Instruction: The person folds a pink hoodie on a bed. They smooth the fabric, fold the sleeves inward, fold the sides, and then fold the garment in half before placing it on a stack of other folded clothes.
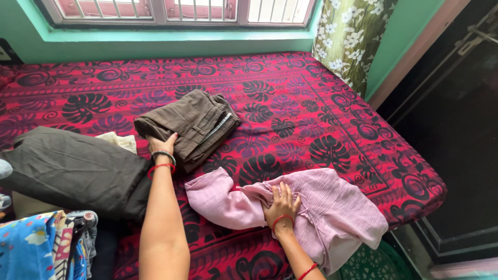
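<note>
On a bed with a red and purple leaf-patterned sheet (290,103), my left hand (162,145) rests on the near edge of folded brown trousers (192,122); the wrist wears a bangle and a red thread. My right hand (281,203) lies flat, fingers spread, on a crumpled pink garment (332,207) near the bed's front edge. One pink sleeve stretches left toward my left arm. Neither hand visibly grips the cloth.
A dark grey garment (72,168) lies spread at the left, with a cream cloth (120,140) peeking out beside it. Colourful clothes (46,249) pile at the bottom left. A window, floral curtain (350,36) and dark door (456,135) border the bed.
</note>
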